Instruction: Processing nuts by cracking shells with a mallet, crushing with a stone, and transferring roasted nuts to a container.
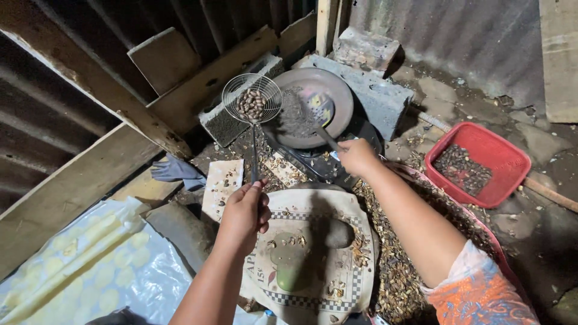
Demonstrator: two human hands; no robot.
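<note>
1. The left hand, low in the middle of the frame, has its grip pinched tight around the thin metal handle of a round wire mesh scoop.
2. The scoop's basket sits up in the upper middle of the frame, just left of the round dark metal pan. A small pile of brown nuts lies inside it.
3. The scoop's long line runs from the hand straight up the frame to the basket, so it points away from the person, with the open side up.
4. The scoop looks light and stiff, but the handle is long and thin, so it may wobble. Holding the far end of the handle, as now, keeps fingers away from the pan.
5. The right hand, right of the middle, has its grip closed on the handle of a flat metal stirrer. Its blade reaches into the pan among dark grit.
6. A red square plastic tub with dark nuts stands at the right. Broken shells lie heaped on the floor below the arm.
</note>
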